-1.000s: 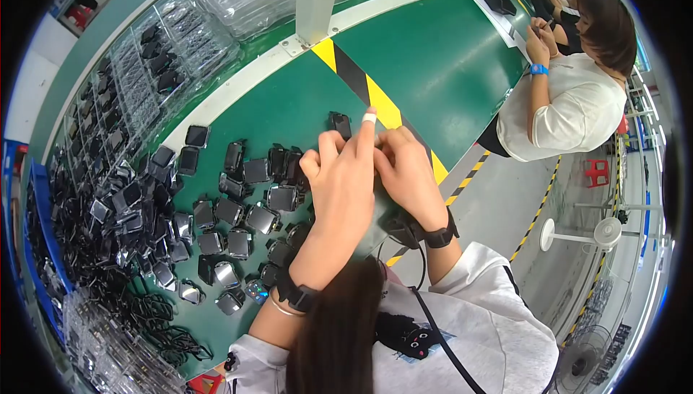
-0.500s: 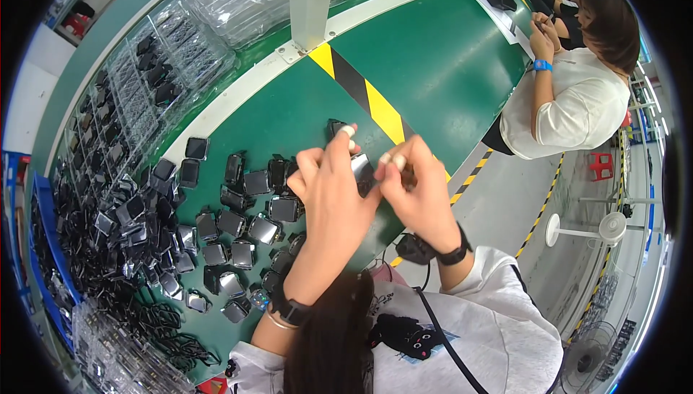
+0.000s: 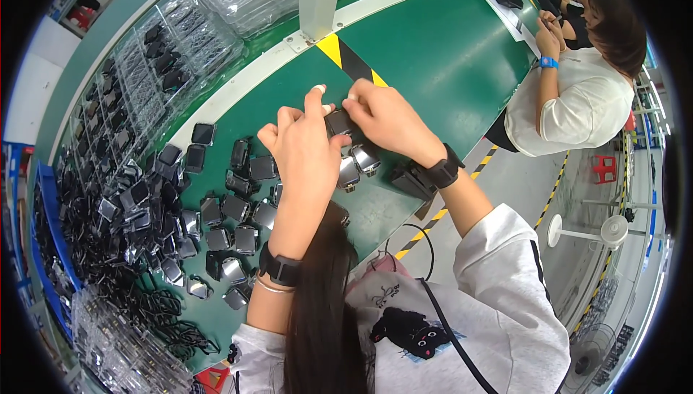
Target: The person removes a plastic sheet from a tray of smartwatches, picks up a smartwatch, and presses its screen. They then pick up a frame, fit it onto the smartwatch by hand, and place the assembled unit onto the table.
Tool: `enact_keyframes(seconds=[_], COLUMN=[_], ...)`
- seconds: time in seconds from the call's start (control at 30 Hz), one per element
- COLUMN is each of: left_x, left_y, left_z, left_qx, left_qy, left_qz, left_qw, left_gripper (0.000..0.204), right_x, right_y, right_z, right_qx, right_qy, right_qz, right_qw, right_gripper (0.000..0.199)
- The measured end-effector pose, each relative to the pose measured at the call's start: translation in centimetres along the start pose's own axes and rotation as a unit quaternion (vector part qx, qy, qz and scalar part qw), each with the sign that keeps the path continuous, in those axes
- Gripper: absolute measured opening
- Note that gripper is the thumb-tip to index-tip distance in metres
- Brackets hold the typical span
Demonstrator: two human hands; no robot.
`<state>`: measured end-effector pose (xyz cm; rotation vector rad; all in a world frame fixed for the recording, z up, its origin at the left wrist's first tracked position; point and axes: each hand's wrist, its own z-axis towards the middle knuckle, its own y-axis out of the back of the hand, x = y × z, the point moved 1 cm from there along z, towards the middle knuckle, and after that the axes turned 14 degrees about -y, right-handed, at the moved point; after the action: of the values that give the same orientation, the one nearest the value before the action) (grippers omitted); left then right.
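A black square watch-like device [image 3: 338,124] sits between my two hands over the green bench. My left hand [image 3: 302,150] grips it between thumb and forefinger, other fingers bent; pale covers show on some fingertips. The curled thumb and fingers of my right hand [image 3: 393,121] pinch its upper right edge; exactly what lies under these fingertips is hidden. Just below my hands lie two similar devices with shiny faces, one silvery [image 3: 348,171] and one beside it [image 3: 365,158]. Several more dark square devices [image 3: 235,208] are spread left of my left forearm.
A heap of devices [image 3: 137,199] and black cables [image 3: 184,340] cover the bench's left side. Clear plastic trays [image 3: 173,40] stand behind. A white post [image 3: 316,4] rises at the far edge, beside yellow-black tape [image 3: 354,64]. A co-worker [image 3: 577,98] sits at right.
Both hands have moved away from me, the left also leftward, and now meet at a dark device. The shiny device formerly between them now shows on the bench below.
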<state>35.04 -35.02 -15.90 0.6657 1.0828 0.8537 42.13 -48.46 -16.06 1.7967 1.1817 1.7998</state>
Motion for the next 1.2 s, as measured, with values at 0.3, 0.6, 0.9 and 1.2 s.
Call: enact_keyframes(seconds=[0.3, 0.6, 0.9, 1.2], left_x=[-0.5, -3.3, -2.8, -2.2], left_y=[0.2, 3.3, 2.2, 3.9], left_z=[0.2, -4.6, -5.8, -5.5], left_qx=[0.017, 0.035, 0.021, 0.015], left_qy=[0.018, -0.055, -0.009, -0.025], left_qz=[0.014, -0.056, -0.033, -0.007], left_qw=[1.000, 0.996, 0.999, 1.000], left_gripper=[0.070, 0.069, 0.068, 0.064], right_x=[0.7, 0.1, 1.1, 1.2], right_y=[0.0, 0.9, -1.9, -1.3], right_z=[-1.3, -7.8, -8.1, -10.3], right_qx=[-0.007, 0.016, -0.101, 0.010], right_qy=[0.092, 0.003, 0.074, -0.012], right_qz=[-0.048, 0.229, -0.042, 0.280], right_qw=[0.995, 0.973, 0.991, 0.960], right_gripper=[0.016, 0.010, 0.008, 0.011])
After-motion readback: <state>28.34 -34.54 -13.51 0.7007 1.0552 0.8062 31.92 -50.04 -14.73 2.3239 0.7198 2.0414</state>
